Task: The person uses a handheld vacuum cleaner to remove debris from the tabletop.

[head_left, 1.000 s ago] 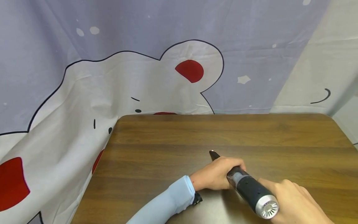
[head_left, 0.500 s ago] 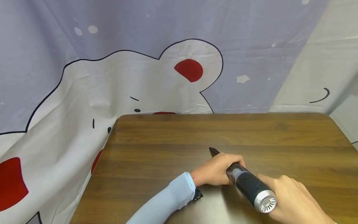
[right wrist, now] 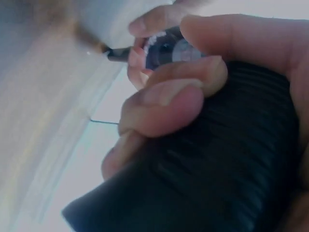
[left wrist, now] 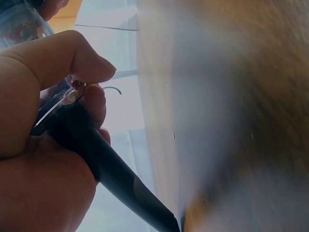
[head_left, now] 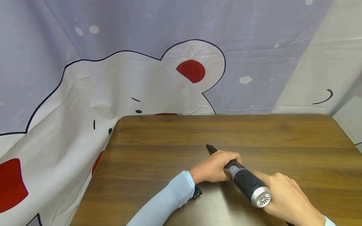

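Note:
A black handheld vacuum cleaner (head_left: pixel 249 183) with a silver vented end is held slantwise over the table, its silver end toward me. My left hand (head_left: pixel 216 166) grips its front around the clear section, fingers and thumb curled at the base of the nozzle. The narrow black nozzle (left wrist: pixel 120 174) sticks out past that hand, its tip close over the wood in the left wrist view. My right hand (head_left: pixel 285 194) wraps around the ribbed black handle (right wrist: pixel 231 159), shown large in the right wrist view. The vacuum body hides that hand's fingers in the head view.
The brown wooden table (head_left: pixel 158 135) has a patterned curtain (head_left: pixel 135 75) hanging behind it and along its left side. A small black device (head_left: pixel 197 192) is worn under my left wrist at the light blue sleeve (head_left: pixel 167 201).
Both hands and the vacuum cleaner have shifted a little left and farther from me, so the nozzle tip lies farther up the table. The grip of both hands stays the same.

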Demonstrator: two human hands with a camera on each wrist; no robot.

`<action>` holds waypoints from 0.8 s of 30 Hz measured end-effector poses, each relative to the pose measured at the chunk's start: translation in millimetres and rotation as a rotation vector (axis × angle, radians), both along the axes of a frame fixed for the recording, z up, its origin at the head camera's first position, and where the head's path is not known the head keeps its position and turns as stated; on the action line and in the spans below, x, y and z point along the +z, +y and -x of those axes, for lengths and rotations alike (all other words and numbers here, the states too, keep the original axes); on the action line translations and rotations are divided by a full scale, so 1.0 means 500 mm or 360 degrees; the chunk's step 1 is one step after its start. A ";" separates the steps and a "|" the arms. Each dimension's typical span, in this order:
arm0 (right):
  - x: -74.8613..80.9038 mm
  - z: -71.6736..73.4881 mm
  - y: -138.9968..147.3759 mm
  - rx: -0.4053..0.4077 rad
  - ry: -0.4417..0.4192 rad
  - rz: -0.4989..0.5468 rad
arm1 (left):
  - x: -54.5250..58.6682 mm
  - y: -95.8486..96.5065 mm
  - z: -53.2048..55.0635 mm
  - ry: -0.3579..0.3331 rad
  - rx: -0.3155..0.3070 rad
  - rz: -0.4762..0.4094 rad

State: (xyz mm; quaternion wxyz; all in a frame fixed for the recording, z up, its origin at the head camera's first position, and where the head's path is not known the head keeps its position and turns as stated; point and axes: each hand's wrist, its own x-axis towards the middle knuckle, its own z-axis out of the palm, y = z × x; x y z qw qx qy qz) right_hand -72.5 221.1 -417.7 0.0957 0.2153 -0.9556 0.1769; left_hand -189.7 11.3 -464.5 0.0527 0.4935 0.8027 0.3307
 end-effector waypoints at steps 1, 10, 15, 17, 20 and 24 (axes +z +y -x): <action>-0.004 0.003 0.000 0.0007 0.0009 0.0012 | 0.000 -0.002 0.001 0.0003 -0.0001 0.0001; -0.034 0.018 -0.007 0.0062 0.0097 0.0091 | 0.000 -0.025 0.008 -0.0023 0.0038 0.0041; -0.046 0.026 -0.012 0.0115 0.0131 0.0148 | 0.002 -0.036 0.007 -0.0026 0.0086 0.0083; -0.049 0.028 -0.013 0.0130 0.0134 0.0160 | 0.001 -0.038 0.007 -0.0025 0.0096 0.0088; -0.052 0.030 -0.014 0.0143 0.0141 0.0170 | 0.001 -0.040 0.007 -0.0028 0.0097 0.0089; -0.057 0.033 -0.015 0.0157 0.0149 0.0199 | 0.001 -0.043 0.008 -0.0034 0.0105 0.0106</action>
